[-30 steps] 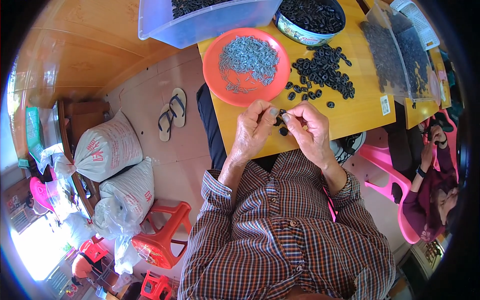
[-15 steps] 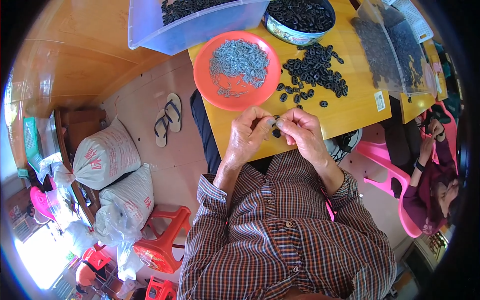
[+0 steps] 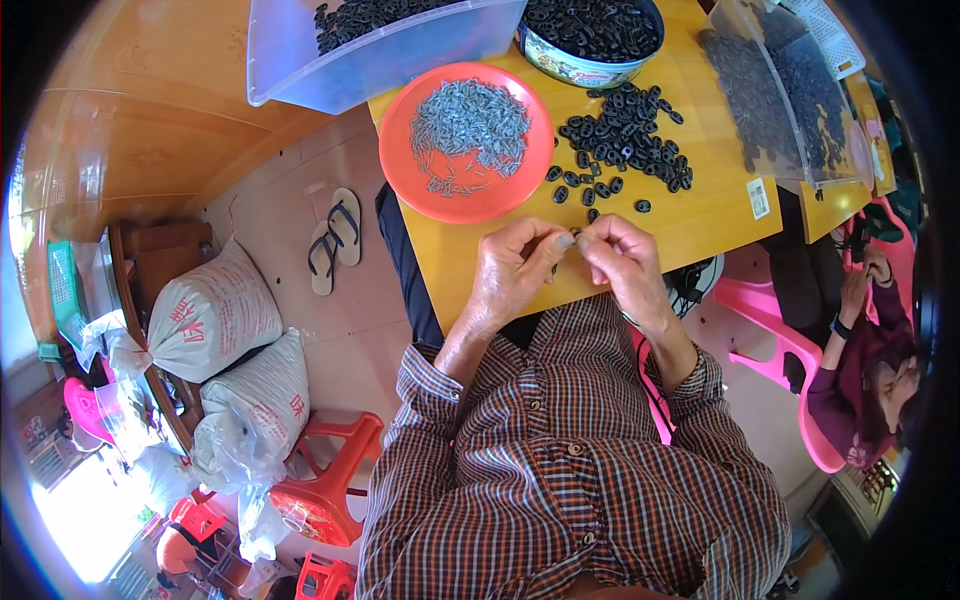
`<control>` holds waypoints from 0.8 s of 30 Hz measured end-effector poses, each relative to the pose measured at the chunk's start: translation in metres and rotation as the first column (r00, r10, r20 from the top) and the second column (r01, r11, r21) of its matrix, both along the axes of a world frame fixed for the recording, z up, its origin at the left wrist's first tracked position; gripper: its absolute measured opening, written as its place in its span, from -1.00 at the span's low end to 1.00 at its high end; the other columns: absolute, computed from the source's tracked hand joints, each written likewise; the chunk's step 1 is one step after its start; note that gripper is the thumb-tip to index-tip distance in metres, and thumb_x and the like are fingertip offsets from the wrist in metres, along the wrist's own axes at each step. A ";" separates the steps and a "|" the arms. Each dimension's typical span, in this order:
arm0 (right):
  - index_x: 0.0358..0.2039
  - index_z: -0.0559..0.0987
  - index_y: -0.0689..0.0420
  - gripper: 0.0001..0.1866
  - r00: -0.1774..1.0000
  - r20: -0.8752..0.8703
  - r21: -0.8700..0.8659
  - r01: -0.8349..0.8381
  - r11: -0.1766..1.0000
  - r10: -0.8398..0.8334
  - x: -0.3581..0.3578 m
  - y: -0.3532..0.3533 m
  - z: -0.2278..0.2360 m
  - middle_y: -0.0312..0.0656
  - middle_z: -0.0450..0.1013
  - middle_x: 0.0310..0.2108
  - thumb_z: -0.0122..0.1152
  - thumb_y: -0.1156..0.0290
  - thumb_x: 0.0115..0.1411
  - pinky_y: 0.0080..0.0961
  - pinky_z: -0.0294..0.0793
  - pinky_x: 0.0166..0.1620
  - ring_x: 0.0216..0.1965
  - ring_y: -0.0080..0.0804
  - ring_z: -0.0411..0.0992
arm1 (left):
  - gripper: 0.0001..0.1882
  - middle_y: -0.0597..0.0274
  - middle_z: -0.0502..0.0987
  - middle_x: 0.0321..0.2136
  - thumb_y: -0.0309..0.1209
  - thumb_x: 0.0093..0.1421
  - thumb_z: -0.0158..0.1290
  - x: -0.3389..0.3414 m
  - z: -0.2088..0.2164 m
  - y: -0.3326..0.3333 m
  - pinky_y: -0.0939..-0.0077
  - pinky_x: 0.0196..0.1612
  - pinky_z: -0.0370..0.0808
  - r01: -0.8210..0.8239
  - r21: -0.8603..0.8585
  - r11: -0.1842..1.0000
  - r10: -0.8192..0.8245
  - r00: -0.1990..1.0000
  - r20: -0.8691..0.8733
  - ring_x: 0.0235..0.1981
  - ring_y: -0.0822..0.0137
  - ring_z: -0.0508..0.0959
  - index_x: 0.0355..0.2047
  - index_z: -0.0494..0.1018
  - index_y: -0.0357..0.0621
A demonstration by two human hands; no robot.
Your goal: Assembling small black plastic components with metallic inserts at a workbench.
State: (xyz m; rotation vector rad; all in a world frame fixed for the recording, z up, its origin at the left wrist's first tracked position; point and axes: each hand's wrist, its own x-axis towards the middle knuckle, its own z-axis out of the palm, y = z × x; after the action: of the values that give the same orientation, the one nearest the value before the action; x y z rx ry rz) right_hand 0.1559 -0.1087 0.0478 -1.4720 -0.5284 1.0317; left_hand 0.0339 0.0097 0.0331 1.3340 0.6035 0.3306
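My left hand (image 3: 514, 270) is closed near the front edge of the yellow table, its thumb and forefinger pinched on a small black oval part (image 3: 575, 231) that is mostly hidden by the fingertips. My right hand (image 3: 624, 262) meets it there, thumb and forefinger pressed together; whatever they hold is too small to make out. Just beyond my hands lies a red plate (image 3: 400, 180) bearing many small grey metal pins or screws (image 3: 470, 125). To its right a loose heap of black oval parts with holes (image 3: 630, 130) spreads over the yellow tabletop (image 3: 700, 215).
A clear plastic bin (image 3: 390, 60) and a round tin (image 3: 590, 72), both with black parts, stand at the back. Another clear bin (image 3: 815, 175) is at right, near a seated person (image 3: 860, 350). White sacks (image 3: 215, 310), a red stool (image 3: 325, 490) and flip-flops (image 3: 345, 230) are at left.
Both hands have shifted slightly right relative to the plate, and my right fingers have curled in more. The black part below the fingertips now shows less. The whole view has shifted slightly.
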 end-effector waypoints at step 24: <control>-0.47 0.47 0.16 -0.85 0.960 0.025 -0.015 0.280 0.960 -0.280 0.034 -0.013 0.006 -0.40 0.32 -0.59 0.14 0.38 0.19 -0.75 0.18 -0.53 -0.62 -0.74 0.20 | -0.86 0.19 0.38 -0.45 -0.46 -0.07 0.05 0.050 -0.006 -0.007 0.25 -0.28 0.40 0.275 0.932 0.236 -0.135 0.959 -0.249 -0.33 0.16 0.43 -0.44 0.48 -0.15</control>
State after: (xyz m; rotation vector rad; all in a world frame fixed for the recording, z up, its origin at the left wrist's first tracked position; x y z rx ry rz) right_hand 0.1902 -0.1216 0.0538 -1.5255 -0.3148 0.7986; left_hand 0.0841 0.0027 0.0268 2.6718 0.2425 0.4242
